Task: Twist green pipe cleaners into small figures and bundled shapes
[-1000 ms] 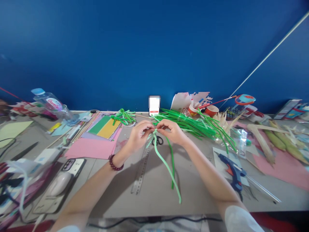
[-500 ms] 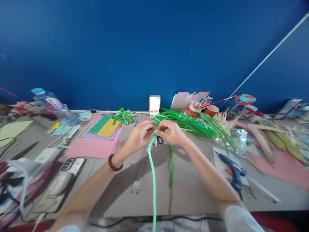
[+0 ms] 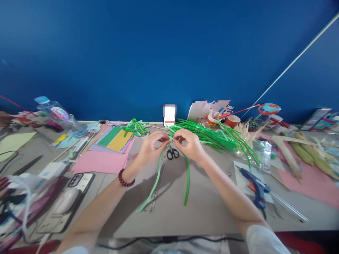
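My left hand (image 3: 153, 147) pinches a light green pipe cleaner (image 3: 155, 187), whose long tail hangs down and left across a clear ruler (image 3: 156, 192). Close beside it, my right hand (image 3: 188, 144) is closed on the same small green bunch between the fingertips; the exact grip is partly hidden by the fingers. A darker green pipe cleaner (image 3: 188, 183) lies on the table below my right hand. Just under the fingertips rest black-handled scissors (image 3: 172, 153).
A large bundle of green pipe cleaners (image 3: 212, 135) lies behind my right hand. On the right is a blue glue gun (image 3: 255, 188). Leftward are pink paper sheets (image 3: 97, 162), twisted green pieces (image 3: 136, 127) and a plastic bottle (image 3: 57, 112). A lit phone (image 3: 169, 118) leans on the wall.
The light green tail has swung from hanging straight toward me to lying down and left over the ruler. The scissors' handles now show more fully. Both hands have stayed nearly in place.
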A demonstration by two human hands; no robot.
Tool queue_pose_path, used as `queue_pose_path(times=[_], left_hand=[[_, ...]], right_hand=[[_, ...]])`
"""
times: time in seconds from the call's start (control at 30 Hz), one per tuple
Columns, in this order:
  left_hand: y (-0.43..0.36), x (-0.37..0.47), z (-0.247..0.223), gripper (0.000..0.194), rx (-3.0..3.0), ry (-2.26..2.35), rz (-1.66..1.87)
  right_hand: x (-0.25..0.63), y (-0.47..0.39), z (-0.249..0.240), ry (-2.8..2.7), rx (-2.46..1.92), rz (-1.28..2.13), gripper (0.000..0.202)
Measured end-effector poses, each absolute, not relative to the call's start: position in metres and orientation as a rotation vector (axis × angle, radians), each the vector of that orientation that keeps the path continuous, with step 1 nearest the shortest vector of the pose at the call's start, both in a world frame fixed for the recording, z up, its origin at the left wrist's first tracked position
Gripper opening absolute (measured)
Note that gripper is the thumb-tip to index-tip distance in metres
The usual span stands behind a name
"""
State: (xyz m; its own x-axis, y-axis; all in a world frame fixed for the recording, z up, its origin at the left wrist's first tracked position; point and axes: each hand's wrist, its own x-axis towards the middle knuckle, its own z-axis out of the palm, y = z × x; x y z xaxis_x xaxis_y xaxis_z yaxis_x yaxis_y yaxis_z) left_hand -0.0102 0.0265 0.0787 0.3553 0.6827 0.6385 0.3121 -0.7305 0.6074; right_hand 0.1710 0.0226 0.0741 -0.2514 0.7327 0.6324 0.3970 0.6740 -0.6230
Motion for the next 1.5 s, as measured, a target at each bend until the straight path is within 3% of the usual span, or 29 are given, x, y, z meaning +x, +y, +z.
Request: queue_pose_path(times=[0.37,0.87,1.5], left_hand=[[0.032,-0.012,0.072,0.010,2.377,0.829,1.394],[0.032,-0.017,0.064,0.021,2.849,0.781,1.239],[0.023,-0.007,0.069,0.008,2.334,0.972,1.470]], right_hand=[[0.173,0.026,0.071,-1.885,-0.851,0.469,0.008],[0.186,0.019,0.079,-2.269,-0.788,0.141,0.024],[0.159,0.008,0.073,-1.863,-0.912,0.238,0.010]])
